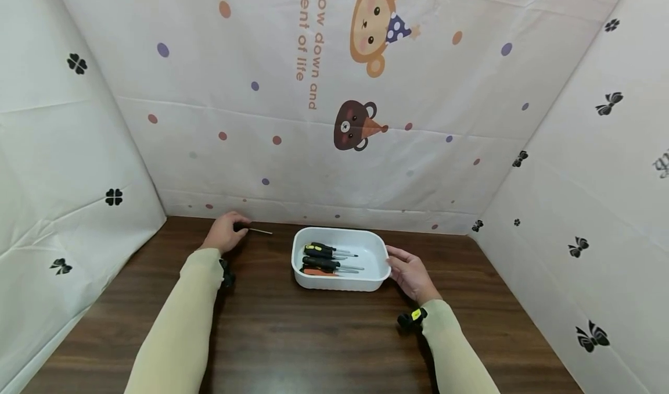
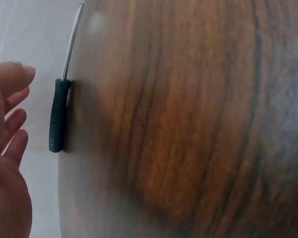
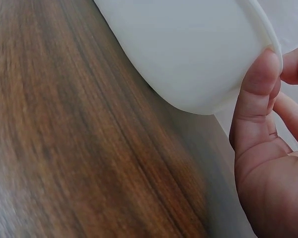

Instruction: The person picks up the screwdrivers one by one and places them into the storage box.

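A small screwdriver with a black handle (image 2: 59,116) and thin metal shaft lies at the table's far edge on the left. Beside it is my left hand (image 1: 226,231), its fingers loosely bent and apart from the handle in the left wrist view. On the right, my right hand (image 1: 412,273) pinches the rim of a white plastic bin (image 1: 340,285), with the thumb (image 3: 260,74) on the near side and the other fingers behind. Inside the bin, several black-handled screwdrivers (image 1: 320,262) and one with an orange handle (image 1: 317,272) lie side by side, shafts pointing right.
Dark wood-grain table (image 1: 313,341) spreads below and around the bin. A printed white cloth (image 1: 292,167) rises behind the table's far edge, and white sheets (image 1: 569,208) stand at both sides. Each wrist wears a dark camera strap (image 1: 413,317).
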Tool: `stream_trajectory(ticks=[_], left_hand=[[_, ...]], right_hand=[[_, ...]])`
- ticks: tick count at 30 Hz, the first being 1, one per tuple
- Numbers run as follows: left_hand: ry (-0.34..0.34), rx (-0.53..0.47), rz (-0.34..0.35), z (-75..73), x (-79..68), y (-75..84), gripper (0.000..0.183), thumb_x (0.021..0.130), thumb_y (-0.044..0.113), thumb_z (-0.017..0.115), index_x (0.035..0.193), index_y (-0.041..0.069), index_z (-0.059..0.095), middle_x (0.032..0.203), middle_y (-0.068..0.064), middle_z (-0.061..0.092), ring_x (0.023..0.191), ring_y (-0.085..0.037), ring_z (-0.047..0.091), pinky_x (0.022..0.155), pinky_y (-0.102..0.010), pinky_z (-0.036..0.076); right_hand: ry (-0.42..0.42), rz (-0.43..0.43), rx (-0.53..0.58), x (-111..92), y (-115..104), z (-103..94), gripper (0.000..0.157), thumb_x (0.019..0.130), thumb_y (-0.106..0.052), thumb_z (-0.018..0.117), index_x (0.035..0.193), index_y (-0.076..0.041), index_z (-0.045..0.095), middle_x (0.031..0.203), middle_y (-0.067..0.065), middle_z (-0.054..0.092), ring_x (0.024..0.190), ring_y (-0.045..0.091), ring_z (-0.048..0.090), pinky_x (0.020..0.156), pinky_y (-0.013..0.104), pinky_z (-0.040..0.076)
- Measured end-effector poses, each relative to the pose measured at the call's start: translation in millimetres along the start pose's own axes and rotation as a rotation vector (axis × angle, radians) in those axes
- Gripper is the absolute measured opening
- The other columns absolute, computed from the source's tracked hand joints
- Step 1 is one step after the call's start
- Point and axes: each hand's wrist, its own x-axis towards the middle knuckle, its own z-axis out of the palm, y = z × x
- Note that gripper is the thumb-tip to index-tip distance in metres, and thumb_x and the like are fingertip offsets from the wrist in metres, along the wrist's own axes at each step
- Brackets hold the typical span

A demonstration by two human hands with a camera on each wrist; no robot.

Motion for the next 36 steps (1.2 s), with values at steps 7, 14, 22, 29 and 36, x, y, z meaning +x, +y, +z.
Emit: stream_trajectory(ticks=[7,14,22,29,36], left_hand=[[-0.033,0.084,0.026,-3.3,6.2,-6.4,0.03,0.098,0.006,0.064,0.127,-0.003,0.068,0.136,-0.027,0.057,0.131,-0.048,0.05,0.11,-0.063,0.041],[-0.059,0.126,0.009,-4.7,3.1,-10.4,0.029,0.099,0.005,0.062,0.124,-0.007,0.067,0.134,-0.032,0.057,0.128,-0.052,0.051,0.109,-0.063,0.041],[-0.048,0.16,-0.008,2.8,5.0,-22.2,0.032,0.1,0.005,0.06,0.13,-0.005,0.065,0.139,-0.033,0.053,0.13,-0.054,0.048,0.107,-0.065,0.042],[-0.055,0.184,0.008,5.1,8.2,-24.4,0.036,0.099,0.005,0.06,0.133,-0.007,0.062,0.138,-0.034,0.052,0.129,-0.054,0.047,0.11,-0.066,0.037],[-0.076,0.194,-0.001,5.9,9.3,-22.8,0.031,0.099,0.003,0.06,0.127,-0.008,0.065,0.134,-0.034,0.052,0.126,-0.055,0.048,0.11,-0.066,0.037]], right_hand=[[0.014,0.009,-0.01,1,2,-0.6,0.051,0.099,-0.003,0.062,0.149,0.002,0.05,0.132,0.014,0.07,0.086,0.011,0.071,0.077,0.025,0.061],[0.006,0.006,-0.027,2,3,-0.5,0.05,0.1,-0.004,0.061,0.149,0.001,0.05,0.134,0.014,0.068,0.087,0.011,0.07,0.076,0.025,0.06],[-0.01,0.004,-0.018,1,1,-1.6,0.05,0.101,-0.004,0.061,0.149,0.001,0.049,0.136,0.014,0.067,0.087,0.012,0.07,0.077,0.025,0.06],[-0.013,0.004,-0.015,2,2,-1.9,0.05,0.101,-0.004,0.06,0.149,0.001,0.049,0.136,0.014,0.067,0.09,0.013,0.071,0.078,0.025,0.061],[-0.014,-0.002,0.005,3,2,-2.8,0.052,0.101,-0.003,0.061,0.15,0.003,0.046,0.128,0.011,0.072,0.088,0.011,0.071,0.077,0.025,0.06]])
